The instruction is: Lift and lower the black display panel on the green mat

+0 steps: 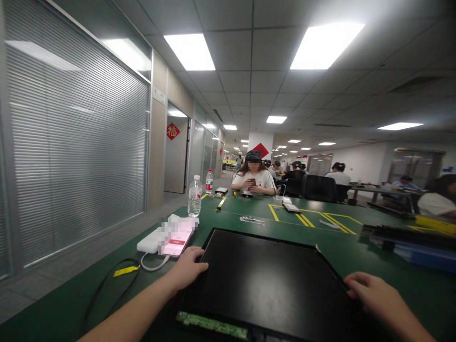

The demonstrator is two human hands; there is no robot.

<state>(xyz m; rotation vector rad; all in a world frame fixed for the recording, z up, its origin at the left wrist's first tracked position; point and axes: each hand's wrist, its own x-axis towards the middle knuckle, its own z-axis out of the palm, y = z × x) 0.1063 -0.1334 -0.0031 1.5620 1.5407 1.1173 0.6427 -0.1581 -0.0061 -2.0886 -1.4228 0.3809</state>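
Observation:
A black flat display panel [270,280] lies face up in front of me on the green table. A green circuit board strip [212,325] shows along its near left edge. My left hand [187,268] is closed on the panel's left edge, thumb on top and the other fingers partly hidden at the side. At the opposite edge, my right hand [368,289] pinches the rim, its fingertips partly out of sight. Left of the panel, a phone [178,242] with a lit pink screen leans near a white power bank [147,241], and a white cable [156,269] runs beside them.
A clear water bottle [194,197] and a smaller labelled bottle [209,181] stand beyond the phone. A black strap [101,287] lies at left. Yellow tape [304,219] marks the green table [245,247]. Blurred dark panels [395,237] are stacked at right. A person [269,179] sits opposite.

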